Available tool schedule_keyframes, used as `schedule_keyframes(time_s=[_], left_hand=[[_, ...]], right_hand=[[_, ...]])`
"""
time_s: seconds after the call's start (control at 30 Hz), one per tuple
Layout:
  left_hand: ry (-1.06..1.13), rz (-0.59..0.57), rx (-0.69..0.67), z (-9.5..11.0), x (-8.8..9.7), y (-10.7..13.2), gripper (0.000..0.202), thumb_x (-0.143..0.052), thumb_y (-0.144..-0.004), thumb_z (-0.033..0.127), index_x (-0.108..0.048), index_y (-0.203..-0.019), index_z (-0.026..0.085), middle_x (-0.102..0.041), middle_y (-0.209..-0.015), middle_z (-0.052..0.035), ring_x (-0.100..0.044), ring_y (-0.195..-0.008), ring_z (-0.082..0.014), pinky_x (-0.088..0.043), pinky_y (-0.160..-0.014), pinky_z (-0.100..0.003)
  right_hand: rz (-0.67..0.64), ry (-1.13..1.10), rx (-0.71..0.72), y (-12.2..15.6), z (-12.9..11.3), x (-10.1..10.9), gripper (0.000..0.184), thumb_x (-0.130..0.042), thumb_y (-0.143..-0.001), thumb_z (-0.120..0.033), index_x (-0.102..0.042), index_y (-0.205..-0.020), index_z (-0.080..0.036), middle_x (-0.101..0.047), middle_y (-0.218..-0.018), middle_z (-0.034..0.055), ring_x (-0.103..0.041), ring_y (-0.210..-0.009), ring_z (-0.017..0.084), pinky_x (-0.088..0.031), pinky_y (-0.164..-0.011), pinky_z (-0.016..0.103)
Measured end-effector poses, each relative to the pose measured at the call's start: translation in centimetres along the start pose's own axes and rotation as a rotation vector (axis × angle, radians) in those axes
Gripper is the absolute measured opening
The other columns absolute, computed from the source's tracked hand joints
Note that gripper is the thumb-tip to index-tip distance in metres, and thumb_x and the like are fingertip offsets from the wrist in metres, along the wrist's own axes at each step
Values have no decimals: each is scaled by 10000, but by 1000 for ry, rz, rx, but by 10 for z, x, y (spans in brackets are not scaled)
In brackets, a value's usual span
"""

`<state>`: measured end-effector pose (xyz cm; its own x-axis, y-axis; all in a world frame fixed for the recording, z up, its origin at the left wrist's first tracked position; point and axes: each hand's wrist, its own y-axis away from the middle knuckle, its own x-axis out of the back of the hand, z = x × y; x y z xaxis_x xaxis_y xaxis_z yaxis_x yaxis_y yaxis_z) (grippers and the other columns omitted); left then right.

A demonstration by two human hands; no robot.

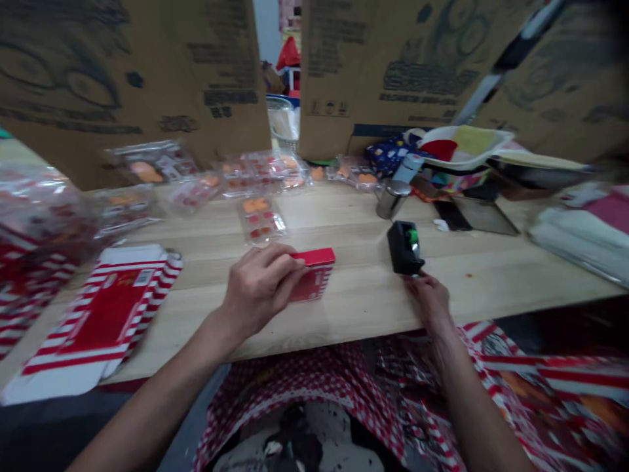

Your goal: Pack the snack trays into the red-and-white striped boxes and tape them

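My left hand (263, 282) is closed over the top of a small red box (314, 275) with a red-and-white striped side, standing on the table. At the cutting edge of a black tape dispenser (405, 248) with a green core, my right hand (431, 296) has its fingers pinched together, seemingly on the end of the clear tape, which is hard to see. Flattened red-and-white striped boxes (115, 295) lie stacked to the left. Behind the left hand is a clear packet (262, 218) with orange and red pieces in it.
Several more clear packets (246, 174) line the back, before cardboard panels (383, 72). A steel flask (393, 196) stands behind the dispenser, near a white basket (496, 141) and a dark phone-like slab (451, 215). Plastic-wrapped bundles (580, 242) lie at the right.
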<state>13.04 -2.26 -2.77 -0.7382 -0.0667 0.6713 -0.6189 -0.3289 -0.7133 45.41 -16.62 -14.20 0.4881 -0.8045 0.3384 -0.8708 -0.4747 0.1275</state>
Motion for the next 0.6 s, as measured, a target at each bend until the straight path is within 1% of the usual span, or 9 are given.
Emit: schedule_keyframes(time_s=[0.07, 0.13, 0.17, 0.23, 0.3, 0.37, 0.43, 0.5, 0.6], left_hand=[[6, -58, 30, 3, 5, 0, 54, -589, -950, 165, -636, -941, 190, -695, -962, -62, -644, -827, -168, -513, -721, -307], [44, -119, 52, 6, 10, 2, 140, -532, -966, 137, -644, -1025, 194, -671, -981, -75, -629, -867, -171, -516, -739, -311], [65, -123, 61, 7, 12, 3, 164, -520, -969, 129, -644, -1052, 198, -663, -984, -77, -624, -875, -170, -519, -740, -308], [96, -90, 85, 11, 14, 6, 149, -526, -971, 127, -637, -1039, 199, -660, -971, -68, -622, -863, -162, -522, -733, -300], [104, -54, 126, 14, 14, 8, 93, -544, -966, 133, -612, -991, 191, -662, -936, -56, -629, -844, -162, -526, -733, -301], [101, -51, 176, 18, 13, 10, 83, -543, -958, 131, -570, -1017, 183, -662, -931, -58, -643, -854, -174, -542, -757, -321], [124, -61, 220, 20, 13, 11, 180, -532, -946, 132, -513, -1119, 176, -662, -995, -82, -661, -909, -195, -561, -794, -346], [173, -58, 254, 21, 14, 13, 282, -526, -930, 136, -449, -1198, 178, -653, -1063, -102, -670, -953, -210, -573, -814, -359], [202, -44, 272, 20, 16, 14, 284, -528, -913, 137, -428, -1173, 193, -641, -1029, -85, -665, -908, -205, -572, -773, -347]], right_hand=[[2, -7, 34, 17, -16, 0, 265, -694, -773, -402, -524, -668, -228, -639, -672, 52, -673, -736, 226, -559, -644, 312], [-55, -47, 129, 46, -40, -4, 207, -698, -796, -391, -596, -754, -216, -637, -670, 24, -626, -641, 181, -530, -587, 279], [-125, -85, 212, 64, -54, -8, 172, -695, -820, -374, -636, -823, -212, -630, -658, 5, -588, -588, 154, -506, -549, 257], [-335, -183, 366, 105, -83, -22, 134, -674, -878, -332, -696, -937, -213, -599, -620, -22, -522, -519, 119, -440, -468, 222], [-538, -279, 429, 140, -108, -42, 165, -618, -927, -291, -720, -1040, -228, -574, -591, -40, -497, -485, 107, -430, -442, 218], [-684, -348, 414, 163, -126, -64, 366, -580, -945, -265, -638, -1307, -264, -580, -585, -57, -498, -463, 110, -466, -442, 234], [-736, -403, 354, 172, -134, -82, 585, -574, -946, -269, -442, -1516, -277, -597, -587, -67, -519, -452, 121, -510, -447, 257], [-722, -433, 282, 173, -137, -96, 719, -594, -935, -291, -304, -1590, -244, -610, -582, -70, -539, -437, 129, -537, -443, 274], [-691, -433, 203, 169, -135, -107, 799, -623, -917, -312, -241, -1604, -169, -611, -562, -75, -550, -412, 132, -541, -430, 277]])
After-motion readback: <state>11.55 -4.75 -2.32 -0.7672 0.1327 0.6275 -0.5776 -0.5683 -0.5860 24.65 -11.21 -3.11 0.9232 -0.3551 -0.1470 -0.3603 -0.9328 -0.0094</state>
